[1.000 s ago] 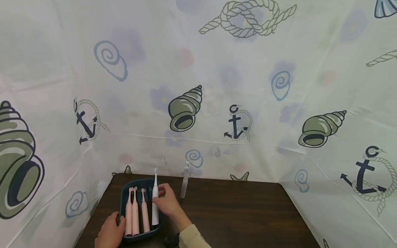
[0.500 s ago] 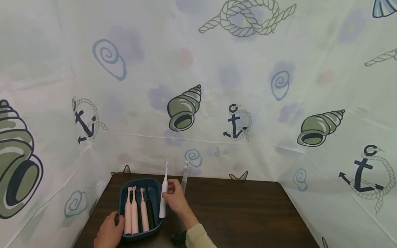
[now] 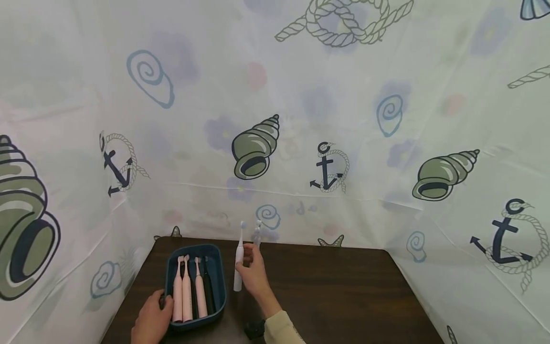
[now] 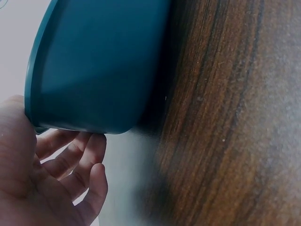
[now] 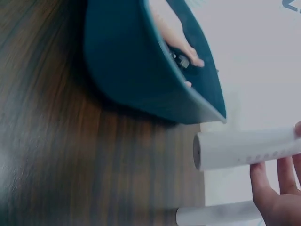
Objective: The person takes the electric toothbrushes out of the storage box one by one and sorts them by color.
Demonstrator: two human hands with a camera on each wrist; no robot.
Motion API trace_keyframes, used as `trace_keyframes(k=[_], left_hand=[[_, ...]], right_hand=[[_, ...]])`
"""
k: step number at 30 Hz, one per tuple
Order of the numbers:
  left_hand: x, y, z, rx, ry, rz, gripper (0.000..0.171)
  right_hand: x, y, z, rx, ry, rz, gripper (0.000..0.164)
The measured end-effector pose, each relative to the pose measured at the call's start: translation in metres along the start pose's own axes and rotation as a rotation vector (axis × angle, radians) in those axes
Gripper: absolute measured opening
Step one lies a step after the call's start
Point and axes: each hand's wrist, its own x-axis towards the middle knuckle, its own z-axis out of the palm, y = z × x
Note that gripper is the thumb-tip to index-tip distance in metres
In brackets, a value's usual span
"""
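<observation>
My right hand (image 3: 254, 276) pinches a white electric toothbrush (image 3: 238, 263) upright between thumb and fingers, just right of the dark blue bin (image 3: 224, 286). In the right wrist view the fingers (image 5: 261, 183) lie along its white handle (image 5: 235, 147), apart from the bin wall. My left hand (image 3: 152, 319) grips the bin's left side; the left wrist view has its thumb base at the rim (image 4: 31, 84) and fingertips against the outer wall. Inside lie several electric toothbrushes, including pink ones (image 3: 186, 296) and a black one (image 3: 208, 289).
Another white toothbrush (image 3: 258, 231) stands on the table behind my right hand, partly hidden; its base (image 5: 190, 216) appears in the right wrist view. The dark wooden table (image 3: 335, 291) extends right. Printed cloth (image 3: 292, 157) encloses the back and sides.
My right hand has lifted the white toothbrush out of the bin and carried it rightward, towards the other white one. The left hand has stayed on the bin.
</observation>
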Motion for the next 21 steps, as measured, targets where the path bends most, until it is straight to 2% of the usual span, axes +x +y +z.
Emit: trace_keyframes(k=[7, 21], left_hand=[[0.000, 0.002, 0.001, -0.010, 0.012, -0.009, 0.063], [-0.004, 0.005, 0.001, -0.014, 0.019, -0.014, 0.064]], right_hand=[[-0.004, 0.009, -0.005, -0.021, 0.051, -0.010, 0.044], [-0.004, 0.033, -0.008, -0.012, 0.219, -0.064, 0.042]])
